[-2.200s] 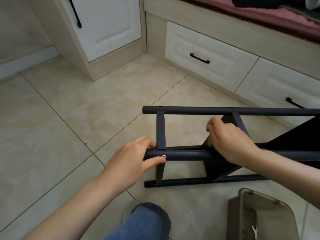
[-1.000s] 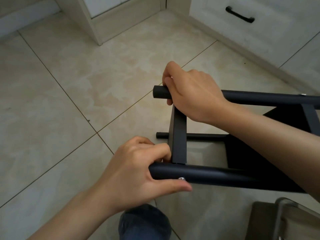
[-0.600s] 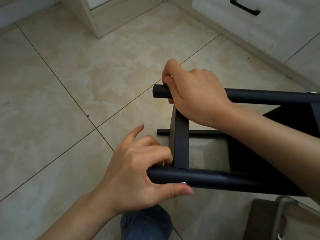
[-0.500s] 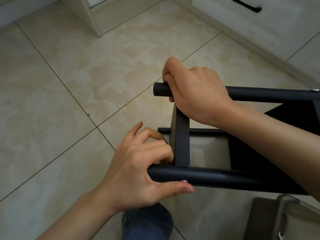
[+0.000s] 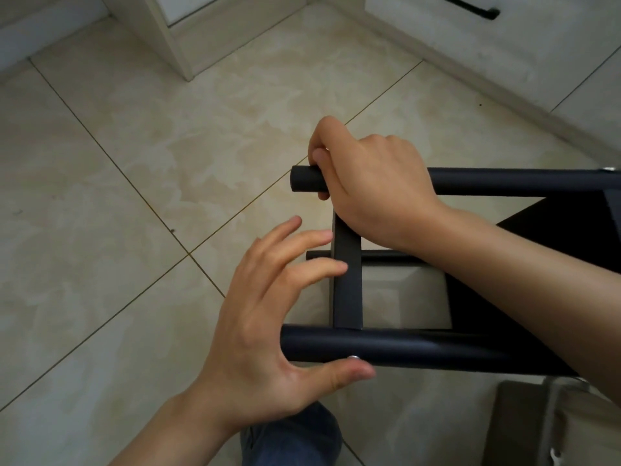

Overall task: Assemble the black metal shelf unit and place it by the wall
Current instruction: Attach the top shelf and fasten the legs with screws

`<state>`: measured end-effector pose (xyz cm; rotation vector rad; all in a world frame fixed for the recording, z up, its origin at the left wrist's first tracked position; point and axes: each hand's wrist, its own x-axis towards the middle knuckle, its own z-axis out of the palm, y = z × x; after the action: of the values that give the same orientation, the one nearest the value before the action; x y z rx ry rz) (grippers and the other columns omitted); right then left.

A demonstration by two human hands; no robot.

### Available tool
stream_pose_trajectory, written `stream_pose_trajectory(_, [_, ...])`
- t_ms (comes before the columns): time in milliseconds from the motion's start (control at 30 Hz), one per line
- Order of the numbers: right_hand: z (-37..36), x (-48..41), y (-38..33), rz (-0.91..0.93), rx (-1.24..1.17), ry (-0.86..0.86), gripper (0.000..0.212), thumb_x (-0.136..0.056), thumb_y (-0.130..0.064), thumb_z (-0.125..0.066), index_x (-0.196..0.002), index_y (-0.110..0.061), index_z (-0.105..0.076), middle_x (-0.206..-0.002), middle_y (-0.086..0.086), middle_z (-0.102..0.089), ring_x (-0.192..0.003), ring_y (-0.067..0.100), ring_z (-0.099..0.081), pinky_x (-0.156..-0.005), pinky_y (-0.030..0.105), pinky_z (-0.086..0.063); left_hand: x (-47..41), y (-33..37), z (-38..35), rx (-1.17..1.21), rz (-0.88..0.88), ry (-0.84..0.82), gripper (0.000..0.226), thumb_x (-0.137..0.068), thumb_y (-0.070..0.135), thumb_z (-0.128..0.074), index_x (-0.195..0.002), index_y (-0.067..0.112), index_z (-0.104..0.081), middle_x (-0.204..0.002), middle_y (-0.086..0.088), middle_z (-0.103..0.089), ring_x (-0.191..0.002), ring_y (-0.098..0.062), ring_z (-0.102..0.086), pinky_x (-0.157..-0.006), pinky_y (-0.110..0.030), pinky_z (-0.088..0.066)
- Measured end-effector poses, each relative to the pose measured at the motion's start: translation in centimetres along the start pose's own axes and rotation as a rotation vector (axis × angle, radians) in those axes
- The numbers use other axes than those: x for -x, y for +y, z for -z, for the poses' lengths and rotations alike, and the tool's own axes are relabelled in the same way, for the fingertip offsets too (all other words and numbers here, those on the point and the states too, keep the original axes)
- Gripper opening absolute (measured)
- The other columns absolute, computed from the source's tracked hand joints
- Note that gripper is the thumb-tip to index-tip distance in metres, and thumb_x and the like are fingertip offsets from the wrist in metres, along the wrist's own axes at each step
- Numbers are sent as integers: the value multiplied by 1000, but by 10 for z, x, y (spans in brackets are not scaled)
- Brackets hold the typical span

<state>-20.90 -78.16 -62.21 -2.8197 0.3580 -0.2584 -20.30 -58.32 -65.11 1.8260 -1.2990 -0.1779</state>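
1. Head view, looking down on the black shelf unit (image 5: 467,314): laid on its side on the tiled floor (image 5: 134,196), just ahead of a denim knee (image 5: 292,438), not yet stood up nor set by any wall.
2. Right hand (image 5: 373,190): fingers curled tight round the far tube (image 5: 504,181) near its open end, likely to pin the frame against rolling or twisting.
3. Left hand (image 5: 265,331): fingers spread and nearly straight, gripping nothing. Web of the thumb cupping the end of the near tube (image 5: 420,348), thumb stretched beneath it beside a silver screw head (image 5: 353,357), two fingertips reaching the flat crossbar (image 5: 347,290) (touching or just short, hard to say).
4. Crossbar spanning the two tubes, squarely between both hands. Probably a check by feel of that joint, tight or loose.
5. Judged stage: frame mostly joined, joints under test, standing up and carrying to the wall yet to come.
6. Off to the lower right, a grey bin (image 5: 524,425) with something small and white inside, perhaps a tool, kept within easy reach. White drawer fronts (image 5: 470,45) beyond.
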Motion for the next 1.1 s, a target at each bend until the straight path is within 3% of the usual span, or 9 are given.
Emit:
stream_pose_trajectory(133, [1, 0, -1, -25, -25, 2, 14, -103, -20, -31, -111, -23, -42, -79, -2, -70, -70, 35, -59, -65, 41, -43, -1, -2, 0, -71, -53, -38, 61, -81, 62, -68, -128, 23, -64, -143, 2, -56, -149, -30, -33, -115, -67, -26])
stream_pose_trajectory(433, [1, -1, -2, -26, -29, 14, 16, -101, -16, -34, -113, -21, -43, -78, -3, -70, -65, 30, -59, -61, 39, -43, 0, -5, -6, 65, -94, -74, 59, -90, 49, -69, -132, 8, -60, -144, -7, -56, -144, -29, -43, -120, -53, -29])
stream_pose_trajectory(667, [4, 2, -2, -19, -49, 32, 16, -100, -14, -36, -113, -22, -43, -76, -3, -68, -61, 30, -53, -56, 36, -31, -3, -10, -6, 72, -108, -105, 66, -87, 52, -70, -138, 14, -52, -150, 0, -49, -147, -29, -38, -122, -57, -22])
stream_pose_trajectory(800, [6, 4, -3, -18, -53, 35, 15, -101, -14, -37, -112, -22, -44, -66, -5, -58, -58, 30, -49, -55, 37, -28, -5, -9, -6, 48, -93, -142, 79, -84, 55, -70, -145, 11, -44, -159, -2, -40, -150, -27, -32, -124, -51, -18])
stream_pose_trajectory(933, [8, 3, -1, -13, -62, 11, 11, -101, -15, -37, -107, -23, -41, -57, -9, -43, -53, 22, -44, -54, 37, -25, -6, -9, -6, 64, -114, -140, 72, -88, 55, -67, -142, 11, -48, -154, 0, -48, -147, -27, -37, -123, -50, -23])
stream_pose_trajectory(1033, [13, 4, -1, -26, -88, -61, 8, -103, -19, -35, -106, -24, -42, -63, -9, -49, -61, 26, -51, -59, 37, -30, -5, -8, -8, 106, -87, -141, 72, -87, 53, -69, -142, 11, -48, -153, 1, -49, -147, -28, -37, -122, -50, -25])
stream_pose_trajectory(1100, [20, 5, 1, -59, -203, -103, 16, -105, -25, -35, -109, -22, -50, -79, -7, -62, -78, 27, -59, -67, 39, -40, -5, -8, -8, 122, -80, -140, 71, -87, 52, -70, -142, 12, -49, -152, 1, -50, -147, -28, -38, -122, -51, -26])
